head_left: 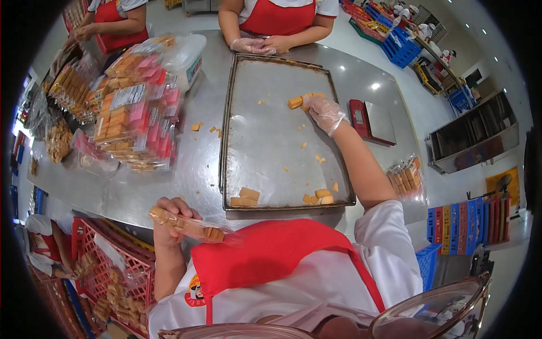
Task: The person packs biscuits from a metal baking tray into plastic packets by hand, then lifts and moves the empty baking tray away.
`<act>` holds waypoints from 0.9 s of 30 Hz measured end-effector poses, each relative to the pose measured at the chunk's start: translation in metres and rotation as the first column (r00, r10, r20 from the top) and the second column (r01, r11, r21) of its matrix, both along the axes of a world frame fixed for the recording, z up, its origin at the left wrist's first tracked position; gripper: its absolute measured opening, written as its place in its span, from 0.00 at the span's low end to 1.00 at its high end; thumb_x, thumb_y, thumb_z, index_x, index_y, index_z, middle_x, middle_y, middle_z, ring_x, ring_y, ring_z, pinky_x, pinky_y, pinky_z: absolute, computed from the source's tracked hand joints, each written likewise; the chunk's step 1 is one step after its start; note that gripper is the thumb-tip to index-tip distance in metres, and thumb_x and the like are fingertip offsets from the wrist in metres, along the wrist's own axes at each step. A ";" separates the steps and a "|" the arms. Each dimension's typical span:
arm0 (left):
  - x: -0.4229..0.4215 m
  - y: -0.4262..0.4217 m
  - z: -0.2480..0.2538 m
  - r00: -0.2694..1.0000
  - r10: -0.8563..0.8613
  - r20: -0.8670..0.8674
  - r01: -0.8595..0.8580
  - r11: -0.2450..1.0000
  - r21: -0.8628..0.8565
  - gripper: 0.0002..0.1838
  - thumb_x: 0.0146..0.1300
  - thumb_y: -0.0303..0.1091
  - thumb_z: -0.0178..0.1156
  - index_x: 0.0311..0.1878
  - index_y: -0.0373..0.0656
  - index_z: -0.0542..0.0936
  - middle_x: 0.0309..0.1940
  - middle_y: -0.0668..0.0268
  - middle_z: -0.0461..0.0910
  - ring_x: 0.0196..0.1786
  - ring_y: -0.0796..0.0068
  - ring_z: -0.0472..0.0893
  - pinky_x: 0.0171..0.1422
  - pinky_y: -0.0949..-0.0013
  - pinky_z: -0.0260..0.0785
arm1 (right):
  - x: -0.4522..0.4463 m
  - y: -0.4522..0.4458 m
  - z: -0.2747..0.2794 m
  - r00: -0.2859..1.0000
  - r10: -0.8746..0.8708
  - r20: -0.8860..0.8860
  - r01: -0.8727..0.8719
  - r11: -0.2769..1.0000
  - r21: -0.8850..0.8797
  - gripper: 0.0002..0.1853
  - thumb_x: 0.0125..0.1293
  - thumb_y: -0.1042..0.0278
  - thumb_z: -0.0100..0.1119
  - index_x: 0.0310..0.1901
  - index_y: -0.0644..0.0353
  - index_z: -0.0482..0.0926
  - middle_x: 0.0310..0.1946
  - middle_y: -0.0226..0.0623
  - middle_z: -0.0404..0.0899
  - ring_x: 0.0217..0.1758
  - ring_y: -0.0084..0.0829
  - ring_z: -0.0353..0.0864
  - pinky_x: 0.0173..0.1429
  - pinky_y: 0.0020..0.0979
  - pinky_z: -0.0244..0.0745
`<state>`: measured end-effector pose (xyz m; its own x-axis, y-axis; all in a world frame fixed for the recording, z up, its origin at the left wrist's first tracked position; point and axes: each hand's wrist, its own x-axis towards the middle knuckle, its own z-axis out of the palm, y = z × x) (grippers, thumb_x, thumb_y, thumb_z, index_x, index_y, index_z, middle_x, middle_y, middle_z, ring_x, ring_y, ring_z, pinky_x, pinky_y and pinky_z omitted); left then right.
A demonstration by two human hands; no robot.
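Note:
In the head view my left hand [173,210] is closed around a clear plastic bag of biscuits [195,227], held low in front of my apron, left of the baking tray. My right hand [326,114], in a clear plastic glove, reaches over the far right part of the metal baking tray [265,147]. Its fingers are closed on a short row of rectangular biscuits [296,103]; the fingertips are partly hidden. Loose biscuits [245,196] lie in the tray's near left corner, and a few biscuit pieces [324,195] in its near right corner. Crumbs are scattered between them.
A pile of packed biscuits [121,116] and a plastic tub [189,56] stand on the left. Right of the tray are a red scale [370,122] and another biscuit pack [406,178]. A co-worker's gloved hands [254,46] rest beyond the tray. A red crate [116,265] stands lower left.

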<state>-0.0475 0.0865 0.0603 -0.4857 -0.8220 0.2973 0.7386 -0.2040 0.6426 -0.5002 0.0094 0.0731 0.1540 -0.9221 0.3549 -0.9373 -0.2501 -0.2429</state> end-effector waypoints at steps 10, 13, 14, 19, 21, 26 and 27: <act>0.003 0.002 0.004 0.999 -0.007 -0.044 0.009 0.999 0.041 0.25 0.38 0.35 0.70 0.36 0.42 0.66 0.32 0.57 0.73 0.36 0.54 0.78 0.39 0.58 0.75 | 0.052 0.019 0.007 0.984 -0.043 0.171 -0.022 0.931 0.364 0.06 0.52 0.69 0.55 0.30 0.61 0.73 0.29 0.43 0.73 0.33 0.40 0.73 0.38 0.33 0.67; 0.002 0.002 0.004 0.997 -0.044 -0.064 0.048 0.996 0.071 0.26 0.39 0.35 0.70 0.37 0.41 0.65 0.32 0.55 0.73 0.36 0.53 0.78 0.39 0.58 0.75 | 0.070 0.025 0.027 0.982 -0.040 0.185 -0.043 0.906 0.421 0.07 0.52 0.69 0.54 0.33 0.60 0.72 0.30 0.42 0.74 0.35 0.39 0.73 0.39 0.32 0.67; 0.002 0.001 0.006 0.996 -0.050 -0.074 0.056 0.996 0.075 0.26 0.39 0.35 0.70 0.37 0.41 0.65 0.32 0.55 0.73 0.36 0.53 0.78 0.40 0.58 0.75 | 0.072 0.025 0.039 0.987 -0.053 0.150 -0.019 0.897 0.442 0.07 0.53 0.70 0.53 0.33 0.60 0.72 0.31 0.42 0.74 0.36 0.39 0.74 0.40 0.32 0.67; 0.006 0.001 0.000 0.995 -0.049 -0.091 0.055 0.997 0.056 0.26 0.40 0.34 0.70 0.37 0.40 0.63 0.32 0.53 0.73 0.36 0.53 0.78 0.40 0.58 0.75 | 0.041 -0.022 0.031 0.995 -0.098 0.002 0.092 0.939 0.332 0.05 0.54 0.71 0.50 0.34 0.58 0.71 0.31 0.43 0.75 0.35 0.40 0.74 0.39 0.34 0.68; 0.006 0.000 0.004 0.994 -0.051 -0.094 0.056 0.997 0.051 0.26 0.40 0.34 0.70 0.37 0.40 0.63 0.31 0.53 0.73 0.36 0.52 0.78 0.39 0.58 0.75 | 0.046 -0.028 0.031 0.986 -0.166 -0.029 0.162 0.886 0.434 0.06 0.56 0.69 0.47 0.34 0.58 0.72 0.34 0.45 0.76 0.38 0.40 0.75 0.42 0.35 0.67; 0.006 0.005 0.011 0.993 -0.012 -0.117 0.022 0.996 0.092 0.24 0.42 0.34 0.69 0.36 0.40 0.63 0.31 0.52 0.73 0.35 0.52 0.78 0.38 0.57 0.76 | 0.071 -0.028 0.017 0.984 -0.129 -0.124 0.166 0.919 0.359 0.07 0.55 0.67 0.48 0.34 0.58 0.72 0.33 0.47 0.76 0.38 0.45 0.75 0.42 0.38 0.68; 0.007 0.006 0.012 0.991 -0.018 -0.133 0.034 0.993 0.112 0.24 0.42 0.34 0.69 0.36 0.40 0.63 0.31 0.52 0.73 0.35 0.52 0.78 0.38 0.57 0.76 | 0.070 -0.028 0.009 0.985 -0.113 -0.127 0.149 0.934 0.326 0.07 0.55 0.67 0.48 0.34 0.58 0.72 0.33 0.48 0.76 0.38 0.46 0.75 0.42 0.39 0.68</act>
<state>-0.0401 0.0928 0.0720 -0.4703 -0.8418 0.2649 0.8085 -0.2906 0.5118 -0.4297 -0.0186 0.0826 0.0434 -0.9990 0.0124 -0.9807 -0.0450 -0.1902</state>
